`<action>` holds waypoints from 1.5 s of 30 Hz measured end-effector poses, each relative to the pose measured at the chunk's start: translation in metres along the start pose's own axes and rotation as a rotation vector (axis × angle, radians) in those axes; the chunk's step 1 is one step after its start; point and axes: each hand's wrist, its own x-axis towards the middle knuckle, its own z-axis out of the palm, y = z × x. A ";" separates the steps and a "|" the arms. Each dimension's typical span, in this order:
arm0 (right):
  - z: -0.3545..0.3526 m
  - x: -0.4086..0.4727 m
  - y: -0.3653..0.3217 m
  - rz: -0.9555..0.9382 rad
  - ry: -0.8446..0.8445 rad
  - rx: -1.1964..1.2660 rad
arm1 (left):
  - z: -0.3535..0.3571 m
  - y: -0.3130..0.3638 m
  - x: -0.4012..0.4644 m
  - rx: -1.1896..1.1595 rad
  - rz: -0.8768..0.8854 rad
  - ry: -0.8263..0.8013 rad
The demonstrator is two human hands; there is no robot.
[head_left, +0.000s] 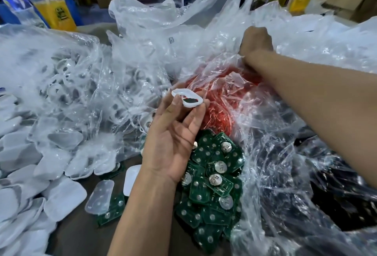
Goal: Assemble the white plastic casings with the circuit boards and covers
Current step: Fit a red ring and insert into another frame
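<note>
The left hand (173, 143) is raised palm-up, its fingers (195, 113) and thumb pinching a white plastic casing (187, 98) by its edges, open side up, with something dark and red sitting inside. The grip is light and only at the rim, so the casing could tip and drop among the green circuit boards (214, 174) heaped just below the fingers. The right hand (256, 40) reaches beyond and to the right, its fingers curled and buried in the clear plastic bag (224, 84) over a red mass; whether they hold anything I cannot tell. Tugging there could snag the film and spill parts. White covers (63, 196) lie on the desk, left of the fingers. No writing is readable; the yellow cup's (59, 13) logo is too blurred.
</note>
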 end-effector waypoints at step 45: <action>-0.053 -0.245 -0.049 -0.206 -0.086 1.508 | -0.004 0.003 -0.025 0.063 0.090 0.032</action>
